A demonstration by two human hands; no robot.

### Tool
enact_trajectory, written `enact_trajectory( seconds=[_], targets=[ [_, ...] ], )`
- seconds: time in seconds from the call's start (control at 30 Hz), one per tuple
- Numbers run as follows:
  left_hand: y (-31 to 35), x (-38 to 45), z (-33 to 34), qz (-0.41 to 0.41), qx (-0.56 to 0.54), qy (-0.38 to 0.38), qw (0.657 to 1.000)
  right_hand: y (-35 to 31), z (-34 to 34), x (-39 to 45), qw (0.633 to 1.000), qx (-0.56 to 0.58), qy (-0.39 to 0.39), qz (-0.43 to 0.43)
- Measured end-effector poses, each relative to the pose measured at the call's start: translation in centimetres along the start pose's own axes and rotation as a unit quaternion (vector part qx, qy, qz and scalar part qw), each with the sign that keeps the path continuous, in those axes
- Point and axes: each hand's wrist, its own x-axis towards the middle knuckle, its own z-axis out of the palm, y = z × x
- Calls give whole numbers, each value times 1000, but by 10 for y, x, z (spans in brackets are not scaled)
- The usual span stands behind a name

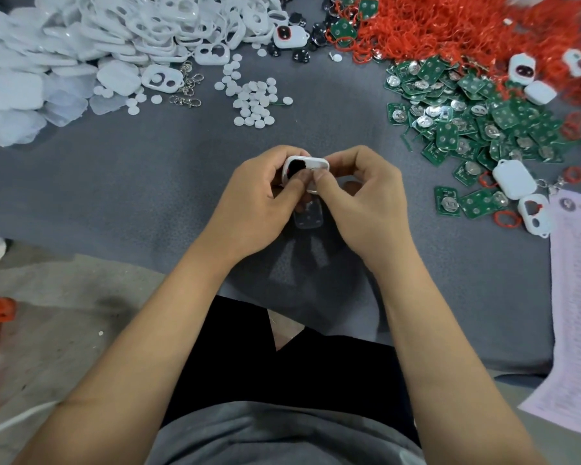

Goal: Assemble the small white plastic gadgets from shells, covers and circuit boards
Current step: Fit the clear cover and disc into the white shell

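Note:
Both hands meet over the middle of the grey mat. My left hand and my right hand together pinch a small white shell with a dark round part in its left opening. Both thumbs press on its face. A clear plastic cover lies on the mat just below the hands, partly hidden by them. White shells are heaped at the far left. Green circuit boards with silver coin cells are piled on the right.
Small white discs are scattered at the centre back, with metal clasps beside them. A mass of red rings fills the far right. Assembled white gadgets and a printed sheet lie at the right edge. The mat's near edge borders a concrete floor.

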Motion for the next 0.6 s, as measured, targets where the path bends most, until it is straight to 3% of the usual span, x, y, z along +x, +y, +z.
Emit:
enact_trajectory(
  seconds=[0.37,0.5,0.6],
  targets=[
    [1,-1,1,14,-1,17,1000,3,2,5,999,35,-21,-4],
    [-1,-3,0,3,-107,61,992,1,1,2,996,79,-16,-30],
    [-5,-1,-3,-48,-236,121,963,1,2,-3,994,95,0,-51]
  ],
)
